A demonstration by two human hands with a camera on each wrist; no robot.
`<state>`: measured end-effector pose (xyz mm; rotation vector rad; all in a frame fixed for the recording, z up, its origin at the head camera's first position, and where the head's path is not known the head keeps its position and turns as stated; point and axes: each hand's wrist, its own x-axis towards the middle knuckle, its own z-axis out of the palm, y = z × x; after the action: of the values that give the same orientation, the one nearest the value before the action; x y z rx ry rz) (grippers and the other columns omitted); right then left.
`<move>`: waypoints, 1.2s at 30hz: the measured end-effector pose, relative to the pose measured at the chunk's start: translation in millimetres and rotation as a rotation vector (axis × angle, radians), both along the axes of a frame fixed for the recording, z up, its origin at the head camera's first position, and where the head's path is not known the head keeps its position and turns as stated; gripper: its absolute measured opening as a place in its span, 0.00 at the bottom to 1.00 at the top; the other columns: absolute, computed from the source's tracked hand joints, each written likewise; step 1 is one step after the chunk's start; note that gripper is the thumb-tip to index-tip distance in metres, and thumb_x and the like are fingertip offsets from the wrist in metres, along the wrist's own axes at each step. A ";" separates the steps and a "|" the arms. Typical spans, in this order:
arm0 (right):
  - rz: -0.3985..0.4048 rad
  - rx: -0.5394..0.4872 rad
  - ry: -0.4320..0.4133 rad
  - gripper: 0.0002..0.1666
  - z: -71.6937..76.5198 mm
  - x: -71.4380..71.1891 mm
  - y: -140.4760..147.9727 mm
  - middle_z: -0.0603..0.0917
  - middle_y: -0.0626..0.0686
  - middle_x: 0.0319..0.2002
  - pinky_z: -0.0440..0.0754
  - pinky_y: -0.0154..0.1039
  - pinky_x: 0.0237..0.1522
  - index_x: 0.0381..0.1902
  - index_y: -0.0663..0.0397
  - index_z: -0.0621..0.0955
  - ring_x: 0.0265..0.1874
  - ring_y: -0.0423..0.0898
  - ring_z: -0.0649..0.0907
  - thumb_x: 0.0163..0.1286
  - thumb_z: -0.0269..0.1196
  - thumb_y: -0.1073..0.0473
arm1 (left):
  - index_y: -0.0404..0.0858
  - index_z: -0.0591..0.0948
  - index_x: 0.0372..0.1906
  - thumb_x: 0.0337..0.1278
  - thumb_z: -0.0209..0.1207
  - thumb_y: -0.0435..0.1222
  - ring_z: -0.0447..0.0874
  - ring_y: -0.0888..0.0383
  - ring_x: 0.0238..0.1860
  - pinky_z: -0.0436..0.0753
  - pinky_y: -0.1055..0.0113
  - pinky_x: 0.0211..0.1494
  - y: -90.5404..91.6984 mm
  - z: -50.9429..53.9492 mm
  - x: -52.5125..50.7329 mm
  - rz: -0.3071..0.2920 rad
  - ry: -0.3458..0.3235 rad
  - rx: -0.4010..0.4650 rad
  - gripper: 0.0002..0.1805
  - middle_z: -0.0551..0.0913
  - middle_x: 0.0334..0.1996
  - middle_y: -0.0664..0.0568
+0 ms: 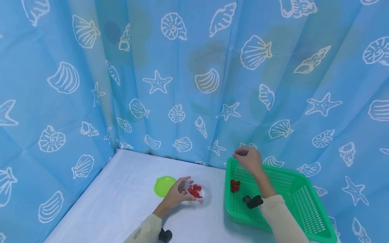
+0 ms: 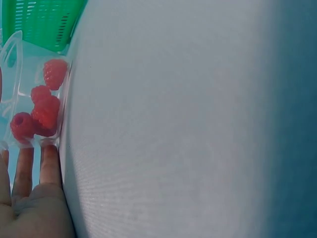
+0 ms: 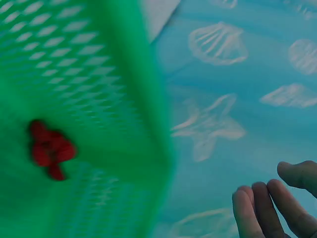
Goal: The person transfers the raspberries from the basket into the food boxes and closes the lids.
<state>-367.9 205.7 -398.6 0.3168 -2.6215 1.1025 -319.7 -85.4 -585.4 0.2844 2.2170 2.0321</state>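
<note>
My left hand (image 1: 177, 194) grips a clear plastic container (image 1: 208, 199) by its left side, thumb near and fingers behind. Inside the container lie several raspberries (image 1: 195, 191); the left wrist view shows these raspberries (image 2: 45, 111) through the wall, with fingers (image 2: 24, 171) against the base end. Over the far left rim of the green basket (image 1: 319, 216) hovers my right hand (image 1: 250, 160), and the right wrist view shows nothing between its thumb and fingers (image 3: 265, 208). A small cluster of raspberries (image 1: 235, 186) rests in the basket's left end.
A light green lid (image 1: 164, 186) lies on the white tabletop (image 1: 121, 199), behind and left of the container. Behind the table hangs a blue curtain (image 1: 188, 84) with white shell prints, close to the basket's far side.
</note>
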 end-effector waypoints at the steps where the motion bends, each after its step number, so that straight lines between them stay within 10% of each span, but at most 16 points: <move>1: 0.000 -0.004 -0.046 0.14 -4.0 -3.5 6.4 0.86 0.61 0.40 0.83 0.51 0.42 0.43 0.63 0.85 0.40 0.57 0.84 0.67 0.65 0.57 | 0.46 0.65 0.71 0.45 0.75 0.43 0.66 0.43 0.69 0.71 0.51 0.65 -0.3 0.3 0.0 0.000 0.003 -0.001 0.47 0.73 0.65 0.50; 9: -0.036 -0.180 -0.417 0.19 -54.4 -21.0 37.2 0.85 0.66 0.39 0.84 0.53 0.46 0.49 0.75 0.81 0.41 0.61 0.85 0.68 0.61 0.61 | 0.48 0.65 0.71 0.44 0.75 0.43 0.66 0.44 0.69 0.71 0.51 0.65 -0.7 -0.1 -0.5 0.003 -0.018 -0.003 0.47 0.74 0.64 0.52; 14: -0.124 -0.141 -0.507 0.15 -82.4 -29.1 49.4 0.81 0.52 0.19 0.83 0.48 0.36 0.25 0.66 0.83 0.22 0.49 0.80 0.65 0.63 0.59 | 0.48 0.65 0.71 0.43 0.75 0.44 0.66 0.44 0.68 0.72 0.51 0.65 -0.3 -0.1 -1.0 0.009 -0.021 0.002 0.47 0.74 0.64 0.52; 23: -0.172 -0.252 -0.604 0.15 -105.2 -30.0 55.9 0.84 0.67 0.35 0.86 0.47 0.38 0.40 0.78 0.80 0.33 0.56 0.86 0.61 0.63 0.67 | 0.47 0.66 0.71 0.45 0.75 0.43 0.67 0.44 0.67 0.74 0.52 0.63 -0.3 -0.4 -2.6 0.005 0.002 -0.012 0.46 0.73 0.64 0.49; 36: -0.233 -0.313 -0.620 0.09 -122.1 -35.5 53.6 0.85 0.58 0.24 0.87 0.43 0.30 0.31 0.72 0.83 0.23 0.49 0.86 0.54 0.69 0.68 | 0.47 0.66 0.71 0.45 0.75 0.41 0.66 0.43 0.68 0.72 0.51 0.65 1.1 1.8 -2.4 0.014 -0.003 0.003 0.45 0.74 0.64 0.49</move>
<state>-403.3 259.2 -520.7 -0.4584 -2.8027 1.7019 -322.1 -84.3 -583.5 0.2668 2.2210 2.0412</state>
